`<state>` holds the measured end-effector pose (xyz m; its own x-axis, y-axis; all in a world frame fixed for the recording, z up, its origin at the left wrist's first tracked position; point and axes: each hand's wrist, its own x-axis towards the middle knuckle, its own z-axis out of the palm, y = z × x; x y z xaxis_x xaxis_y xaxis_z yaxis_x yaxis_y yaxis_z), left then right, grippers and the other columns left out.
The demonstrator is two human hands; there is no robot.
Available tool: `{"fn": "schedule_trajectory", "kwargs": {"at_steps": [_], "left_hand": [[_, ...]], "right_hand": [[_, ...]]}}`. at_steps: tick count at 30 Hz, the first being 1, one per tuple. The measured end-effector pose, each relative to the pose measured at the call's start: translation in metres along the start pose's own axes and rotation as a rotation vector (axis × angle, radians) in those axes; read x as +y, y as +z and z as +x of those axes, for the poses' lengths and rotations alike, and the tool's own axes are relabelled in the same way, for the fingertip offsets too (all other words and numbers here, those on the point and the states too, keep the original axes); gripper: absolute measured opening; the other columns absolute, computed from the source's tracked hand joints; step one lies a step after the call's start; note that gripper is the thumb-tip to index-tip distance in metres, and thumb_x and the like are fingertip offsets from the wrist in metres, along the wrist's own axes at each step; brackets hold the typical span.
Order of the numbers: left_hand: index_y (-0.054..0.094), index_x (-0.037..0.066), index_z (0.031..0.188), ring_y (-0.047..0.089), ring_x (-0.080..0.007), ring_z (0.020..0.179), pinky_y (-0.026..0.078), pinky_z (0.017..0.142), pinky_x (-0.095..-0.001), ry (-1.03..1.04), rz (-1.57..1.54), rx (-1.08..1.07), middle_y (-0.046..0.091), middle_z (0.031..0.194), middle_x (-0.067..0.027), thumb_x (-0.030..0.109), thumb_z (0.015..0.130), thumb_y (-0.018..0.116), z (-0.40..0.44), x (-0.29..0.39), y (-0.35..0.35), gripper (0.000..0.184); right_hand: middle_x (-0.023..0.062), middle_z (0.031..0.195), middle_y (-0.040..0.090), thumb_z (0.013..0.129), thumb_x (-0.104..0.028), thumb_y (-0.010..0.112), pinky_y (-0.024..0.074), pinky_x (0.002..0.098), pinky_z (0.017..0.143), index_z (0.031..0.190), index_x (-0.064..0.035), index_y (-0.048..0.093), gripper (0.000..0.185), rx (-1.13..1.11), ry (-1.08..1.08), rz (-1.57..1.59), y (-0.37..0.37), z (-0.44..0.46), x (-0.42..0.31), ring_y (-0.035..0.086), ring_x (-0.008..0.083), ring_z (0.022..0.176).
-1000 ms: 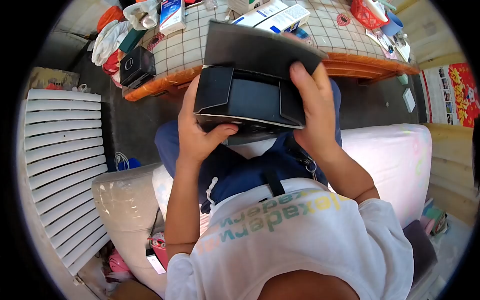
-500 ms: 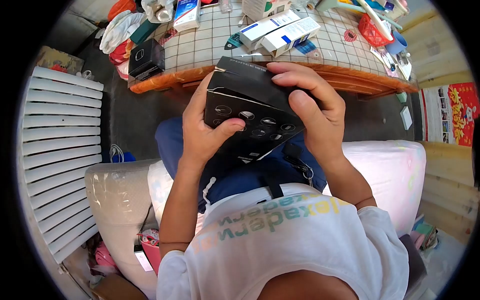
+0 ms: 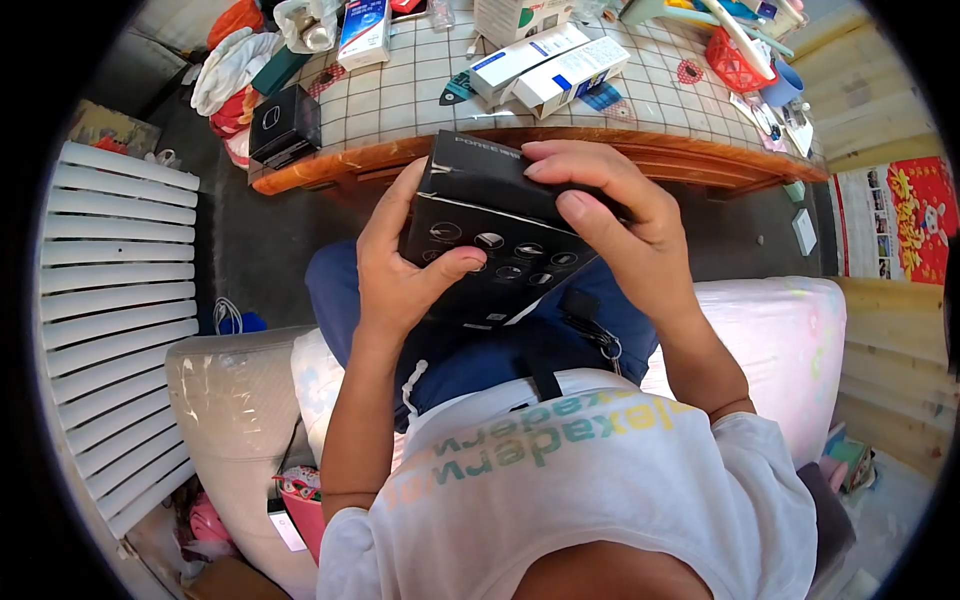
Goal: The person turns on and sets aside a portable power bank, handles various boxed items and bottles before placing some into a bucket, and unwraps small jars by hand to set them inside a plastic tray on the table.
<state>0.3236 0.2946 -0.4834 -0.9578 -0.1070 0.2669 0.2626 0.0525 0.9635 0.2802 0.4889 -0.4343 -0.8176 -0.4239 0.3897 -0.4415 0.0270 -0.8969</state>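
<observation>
A black cardboard box (image 3: pixel 505 245) with white round icons on its front is held over my lap. My left hand (image 3: pixel 400 250) grips its left side, thumb across the printed face and fingers behind. At the upper right, my right hand (image 3: pixel 625 205) pinches the edge of the box's top flap, thumb on the near side and fingers over the top. The flap lies nearly flush with the box, and its left corner looks worn. What the box holds inside is hidden.
Ahead stands a table (image 3: pixel 390 105) with a checked cover. On it are two white cartons (image 3: pixel 570 75), a small black box (image 3: pixel 285 125), a red basket (image 3: pixel 738 62) and a blue cup (image 3: pixel 783 85). A white slatted rack (image 3: pixel 125 320) is at left. Keys (image 3: pixel 608 345) hang near my waist.
The top flap has come down against the box, narrowing the gap under it. Both hands and the box have tilted slightly, showing more of the top's lettering. The view shifted a little.
</observation>
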Motion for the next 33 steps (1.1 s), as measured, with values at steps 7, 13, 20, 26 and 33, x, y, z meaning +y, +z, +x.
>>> {"fn": "schedule_trajectory", "kwargs": {"at_steps": [7, 13, 20, 26, 33], "left_hand": [[0.048, -0.004, 0.118, 0.053, -0.0162, 0.099, 0.040, 0.087, -0.0283, -0.041, 0.053, 0.035, 0.056, 0.109, -0.0103, 0.036, 0.060, 0.079, -0.001, 0.000, -0.001, 0.077], [0.048, -0.004, 0.117, 0.053, -0.0175, 0.100, 0.040, 0.088, -0.0290, 0.003, 0.101, 0.040, 0.055, 0.109, -0.0103, 0.037, 0.058, 0.080, -0.006, -0.003, -0.002, 0.078], [0.050, 0.000, 0.116, 0.055, -0.0200, 0.097, 0.041, 0.085, -0.0292, 0.003, 0.217, -0.159, 0.056, 0.107, -0.0116, 0.034, 0.055, 0.081, 0.015, 0.001, 0.014, 0.077], [0.051, 0.003, 0.116, 0.051, -0.0225, 0.098, 0.036, 0.089, -0.0309, 0.059, 0.161, -0.400, 0.054, 0.102, -0.0114, 0.028, 0.072, 0.066, 0.050, 0.002, 0.044, 0.053], [0.055, 0.002, 0.108, 0.044, -0.0322, 0.110, 0.034, 0.093, -0.0375, 0.300, 0.821, -0.159, 0.046, 0.118, -0.0183, 0.030, 0.073, 0.067, 0.116, -0.053, 0.067, 0.046]], "right_hand": [[0.0152, 0.115, 0.054, 0.081, -0.014, 0.053, 0.0327, 0.0396, 0.096, 0.105, -0.0025, 0.059, 0.027, -0.082, -0.262, -0.478, 0.000, -0.010, 0.002, 0.045, 0.0317, 0.112], [0.0141, 0.119, 0.051, 0.077, -0.021, 0.058, 0.0294, 0.0472, 0.097, 0.112, -0.0035, 0.056, 0.040, -0.096, -0.334, -0.616, 0.002, -0.023, 0.002, 0.043, 0.0332, 0.115], [0.0126, 0.126, 0.041, 0.061, -0.016, 0.076, 0.0319, 0.0310, 0.097, 0.129, -0.0039, 0.035, 0.081, 0.005, 0.258, -0.088, -0.023, -0.036, 0.015, 0.042, 0.0227, 0.115], [0.0080, 0.101, 0.056, 0.067, -0.027, 0.073, 0.0421, 0.0277, 0.083, 0.112, -0.0039, 0.048, 0.057, 0.187, 0.554, 0.185, -0.059, -0.063, 0.034, 0.054, 0.0145, 0.093], [0.0036, 0.082, 0.059, 0.078, -0.044, 0.060, 0.0501, 0.0231, 0.057, 0.099, -0.0097, 0.053, 0.041, 0.970, 0.731, 0.583, -0.128, -0.093, 0.062, 0.057, 0.0122, 0.070]]}}
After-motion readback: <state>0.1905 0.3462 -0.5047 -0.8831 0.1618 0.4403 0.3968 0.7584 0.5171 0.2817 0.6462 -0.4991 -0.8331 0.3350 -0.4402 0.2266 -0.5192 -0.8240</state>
